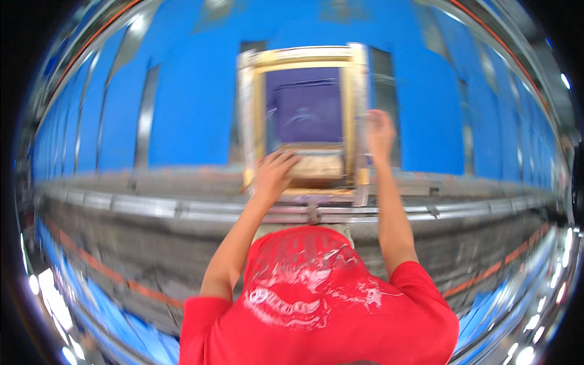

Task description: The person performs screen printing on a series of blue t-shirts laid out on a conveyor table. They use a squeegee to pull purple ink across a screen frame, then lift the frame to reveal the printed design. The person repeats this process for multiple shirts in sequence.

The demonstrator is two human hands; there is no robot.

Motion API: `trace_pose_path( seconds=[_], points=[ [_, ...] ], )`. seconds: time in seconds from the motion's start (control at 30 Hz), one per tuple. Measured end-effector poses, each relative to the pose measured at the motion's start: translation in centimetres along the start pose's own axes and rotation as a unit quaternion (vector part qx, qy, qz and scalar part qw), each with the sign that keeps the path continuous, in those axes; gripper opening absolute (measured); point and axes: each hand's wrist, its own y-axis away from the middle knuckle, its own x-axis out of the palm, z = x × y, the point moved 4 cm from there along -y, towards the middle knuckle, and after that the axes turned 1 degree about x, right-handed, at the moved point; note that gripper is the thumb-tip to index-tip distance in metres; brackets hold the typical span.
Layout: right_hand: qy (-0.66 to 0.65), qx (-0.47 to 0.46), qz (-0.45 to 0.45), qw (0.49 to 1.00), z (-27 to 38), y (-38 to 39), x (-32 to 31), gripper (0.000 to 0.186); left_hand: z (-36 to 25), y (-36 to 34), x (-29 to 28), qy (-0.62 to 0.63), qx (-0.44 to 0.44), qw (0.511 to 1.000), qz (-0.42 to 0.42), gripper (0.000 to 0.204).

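Observation:
A rectangular screen printing frame (348, 109) stands over the blue cloth in front of me, its pale bars edged with worn tape. Dark purple mesh (310, 115) fills its upper part. Across the near end of the mesh lies a squeegee (316, 165) with a light, wood-like bar. My left hand (275, 175) reaches inside the frame, its fingers bent over the left end of that bar. At the frame's right side, my right hand (381, 137) is closed with fingertips against the outer edge; motion smears its fingers.
Blue cloth panels (429, 115) lie side by side along a long table, with grey strips (146, 115) between them. A metal rail (201, 210) runs along the near edge, close to my body. Further blue cloth (131, 319) shows behind me at lower left.

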Motion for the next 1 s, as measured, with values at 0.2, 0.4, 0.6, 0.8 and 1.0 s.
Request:
trace_pose_path(
  seconds=[0.2, 0.4, 0.6, 0.8, 1.0],
  points=[
    [-0.089, 0.105, 0.081, 0.987, 11.0, 6.3, 14.1, 0.019, 13.0, 6.1, -9.4, -0.030, -0.027, 0.999, 0.004, 0.056],
    [-0.119, 0.126, 0.095, 0.980, 14.9, 14.1, 23.9, 0.016, 23.5, 13.0, -13.9, -0.053, -0.066, 0.995, 0.058, 0.057],
    [-0.115, 0.136, 0.088, 0.980, 17.6, 17.8, 29.0, 0.016, 28.9, 15.1, -16.5, -0.050, -0.060, 0.995, 0.063, 0.059],
    [-0.109, 0.121, 0.065, 0.984, 17.3, 19.3, 32.6, 0.020, 32.2, 17.8, -16.6, -0.022, -0.044, 0.999, 0.011, 0.058],
    [-0.055, 0.123, 0.052, 0.990, 15.8, 19.6, 34.0, 0.018, 31.7, 22.1, -17.2, -0.044, -0.022, 0.999, 0.023, 0.061]
  ],
)
